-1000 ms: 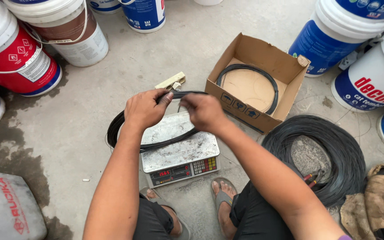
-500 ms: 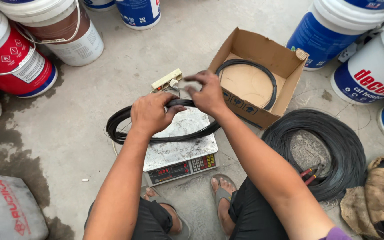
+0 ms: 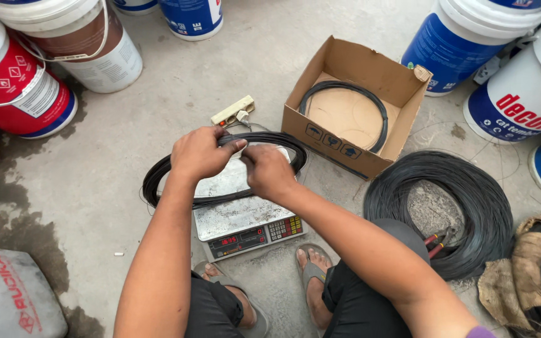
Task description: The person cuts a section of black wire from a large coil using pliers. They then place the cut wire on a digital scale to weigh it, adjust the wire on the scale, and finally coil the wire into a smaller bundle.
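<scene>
Nearest, a grey digital scale with a steel pan (image 3: 239, 216) sat on the concrete floor (image 3: 176, 94) before the person's sandalled feet, carrying a small coil of thin black wire (image 3: 158, 178) that overhung its left side. Left hand (image 3: 200, 153) and right hand (image 3: 269, 172) met over the coil's far edge, each grip pinched together on the wire strands. Farther out lay a big loose coil of black wire (image 3: 471, 200) at right, a cream power strip (image 3: 233, 111), an open cardboard box (image 3: 345, 150) with another wire ring inside, and paint buckets (image 3: 471, 44) around.
</scene>
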